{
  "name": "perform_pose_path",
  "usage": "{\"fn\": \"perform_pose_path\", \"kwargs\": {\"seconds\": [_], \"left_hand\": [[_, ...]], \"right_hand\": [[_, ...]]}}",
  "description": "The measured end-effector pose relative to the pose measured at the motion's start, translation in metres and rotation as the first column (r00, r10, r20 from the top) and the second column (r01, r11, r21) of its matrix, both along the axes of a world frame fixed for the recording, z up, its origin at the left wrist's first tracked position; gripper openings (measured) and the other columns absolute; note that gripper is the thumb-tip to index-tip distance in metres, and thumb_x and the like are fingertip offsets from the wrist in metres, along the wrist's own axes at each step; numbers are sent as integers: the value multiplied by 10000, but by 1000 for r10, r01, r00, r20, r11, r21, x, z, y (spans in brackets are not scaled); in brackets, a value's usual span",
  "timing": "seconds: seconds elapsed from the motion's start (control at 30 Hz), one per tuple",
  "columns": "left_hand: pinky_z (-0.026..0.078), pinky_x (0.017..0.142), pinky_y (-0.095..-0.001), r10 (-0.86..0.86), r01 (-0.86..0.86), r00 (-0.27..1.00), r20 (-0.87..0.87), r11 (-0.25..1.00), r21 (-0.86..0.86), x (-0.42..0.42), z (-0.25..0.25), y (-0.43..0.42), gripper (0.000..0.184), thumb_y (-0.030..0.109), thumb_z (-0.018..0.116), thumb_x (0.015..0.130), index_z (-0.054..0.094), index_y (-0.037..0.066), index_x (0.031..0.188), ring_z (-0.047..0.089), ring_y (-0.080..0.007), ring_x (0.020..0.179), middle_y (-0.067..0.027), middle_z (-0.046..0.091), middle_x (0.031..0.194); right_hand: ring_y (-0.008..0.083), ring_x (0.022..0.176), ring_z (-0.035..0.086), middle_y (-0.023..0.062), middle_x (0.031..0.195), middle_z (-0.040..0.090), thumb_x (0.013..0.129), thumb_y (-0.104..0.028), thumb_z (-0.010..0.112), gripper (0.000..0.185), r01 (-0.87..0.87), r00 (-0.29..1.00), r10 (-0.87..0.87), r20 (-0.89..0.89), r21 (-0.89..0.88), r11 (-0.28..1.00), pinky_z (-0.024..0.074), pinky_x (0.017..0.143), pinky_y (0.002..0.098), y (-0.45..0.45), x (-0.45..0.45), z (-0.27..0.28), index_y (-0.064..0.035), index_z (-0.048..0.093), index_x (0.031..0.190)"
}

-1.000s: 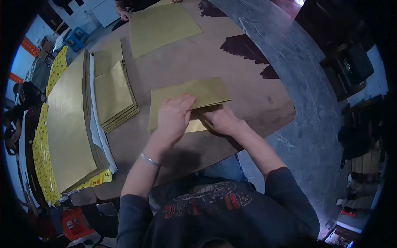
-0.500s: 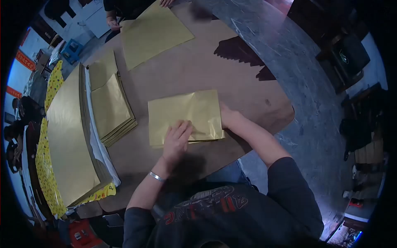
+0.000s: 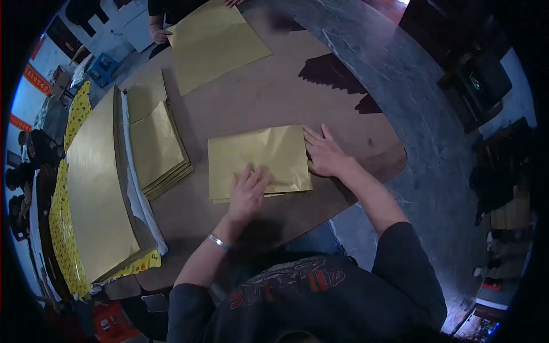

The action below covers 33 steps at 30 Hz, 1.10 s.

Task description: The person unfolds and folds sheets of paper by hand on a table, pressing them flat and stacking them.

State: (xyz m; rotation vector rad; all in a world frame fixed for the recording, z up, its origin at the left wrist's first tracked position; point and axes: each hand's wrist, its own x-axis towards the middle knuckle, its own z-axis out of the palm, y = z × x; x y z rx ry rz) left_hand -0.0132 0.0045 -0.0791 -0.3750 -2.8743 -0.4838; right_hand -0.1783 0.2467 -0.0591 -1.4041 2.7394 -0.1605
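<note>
A folded gold paper sheet [image 3: 229,154] lies on the brown table in front of me, its lower edge showing more than one layer. My left hand [image 3: 249,191] rests on the lower middle of it with the fingers spread. At the paper's right edge is my right hand [image 3: 326,154], fingers stretched out and thumb apart, its fingertips touching or just beside the edge. A silver bracelet [image 3: 218,241] circles my left wrist. To the left lies a pile of folded gold sheets [image 3: 157,146].
Farther left is a tall stack of large gold sheets [image 3: 94,188] on yellow patterned wrapping [image 3: 61,211]. Across the brown table [image 3: 274,94], another person's hand [image 3: 161,36] holds a large gold sheet [image 3: 220,48]. Dark jagged-edged pieces [image 3: 331,71] lie at the far right edge.
My right hand has come out from behind the paper's right edge and now lies spread beside it. My left hand stays on the paper. The other person's sheet has barely moved.
</note>
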Motion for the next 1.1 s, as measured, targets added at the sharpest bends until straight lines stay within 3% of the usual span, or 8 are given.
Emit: {"fn": "perform_pose_path", "kwargs": {"seconds": [0.07, 0.23, 0.3, 0.33, 0.47, 0.57, 0.9, 1.1], "left_hand": [[327, 998, -690, 19, -18, 1000, -22, 1000, 7, -1, -5, -1, 467, 88, 630, 807, 593, 170, 1266, 423, -389, 1343, -108, 497, 1418], [313, 1010, -696, 29, -29, 1000, -1, 1000, 12, 0, 1, 3, 426, 104, 623, 832, 615, 170, 1252, 431, -385, 1338, -103, 500, 1416], [307, 1008, -707, 82, -83, 996, -33, 996, -25, 1, -1, 7, 437, 110, 633, 831, 614, 180, 1262, 425, -375, 1341, -100, 500, 1411], [307, 1008, -707, 79, -79, 997, -28, 997, -21, 0, 0, 9, 437, 110, 633, 831, 614, 180, 1262, 425, -375, 1341, -100, 500, 1411], [296, 977, -748, 111, -114, 993, -40, 990, -78, 3, -3, 17, 472, 134, 665, 824, 607, 213, 1285, 361, -353, 1386, -87, 461, 1451], [305, 975, -749, 103, -109, 994, -37, 975, -193, 4, 15, 29, 452, 150, 653, 841, 607, 219, 1285, 373, -346, 1381, -80, 456, 1456], [348, 982, -715, 64, -60, 998, 25, 989, -139, 1, 17, 22, 428, 153, 606, 875, 587, 195, 1301, 399, -334, 1371, -71, 471, 1444], [340, 1011, -709, 46, -32, 989, 144, 994, -102, -4, 31, 16, 431, 102, 549, 887, 592, 172, 1309, 381, -343, 1385, -92, 449, 1458]], "right_hand": [[298, 1491, 169, 125, 1578, 289, 977, -479, 411, 678, 127, 992, -125, -22, 114, 985, 120, 1182, 599, 1, 4, 10, -73, 303, 1510], [332, 1483, 168, 135, 1575, 274, 979, -457, 455, 639, 319, 946, -320, -52, -21, 948, 171, 1170, 598, 24, 12, 5, -83, 357, 1488], [339, 1471, 201, 135, 1558, 306, 977, -423, 487, 558, 233, 972, -234, -3, -53, 971, 196, 1151, 620, 33, 22, 6, -125, 439, 1447], [360, 1422, 293, 143, 1503, 381, 969, -399, 516, 448, 158, 984, -171, -50, -196, 968, 238, 1105, 660, 35, 28, -2, -166, 544, 1350], [364, 1416, 304, 129, 1492, 396, 970, -371, 525, 377, 146, 987, -158, -35, -237, 961, 244, 1106, 657, 36, 40, -3, -178, 584, 1288], [364, 1417, 307, 127, 1491, 397, 972, -367, 518, 365, 141, 989, -148, -23, -204, 969, 240, 1109, 659, 36, 41, -2, -173, 595, 1272], [333, 1439, 289, 114, 1510, 395, 981, -369, 496, 427, 221, 968, -178, 175, -267, 938, 186, 1129, 658, 29, 54, 7, -177, 532, 1361], [329, 1430, 296, 107, 1499, 394, 974, -447, 477, 458, 116, 993, -106, 56, -222, 968, 180, 1110, 694, 28, 54, 0, -188, 571, 1339]]}}
